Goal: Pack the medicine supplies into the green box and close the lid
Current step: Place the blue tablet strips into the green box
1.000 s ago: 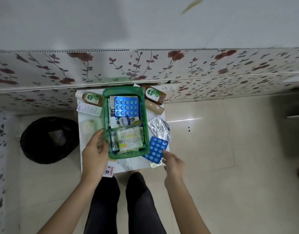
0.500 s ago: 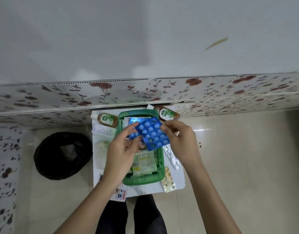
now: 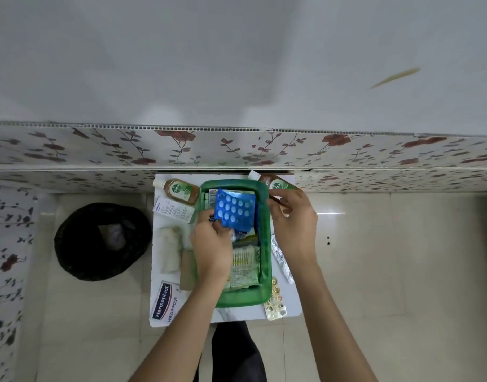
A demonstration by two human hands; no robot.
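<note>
Left hand [image 3: 213, 245] pinches the blue blister pack [image 3: 234, 209] at its near corner, tilted over the far end of the open green box [image 3: 265, 244]; right hand [image 3: 293, 224] hovers loosely curled just right of it, holding nothing. Box long axis runs away from the person on a small white surface [image 3: 236, 314] against a floral wall, tiled floor around. Two Dettol bottles [image 3: 181, 190] flank the far end, one black bin [image 3: 101, 241] sits left.

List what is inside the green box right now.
In the green box: a blue blister pack pinched by the left hand, a white packet under it, a small bottle, cotton swabs. The hand covers the left side; lower layers are hidden.
</note>
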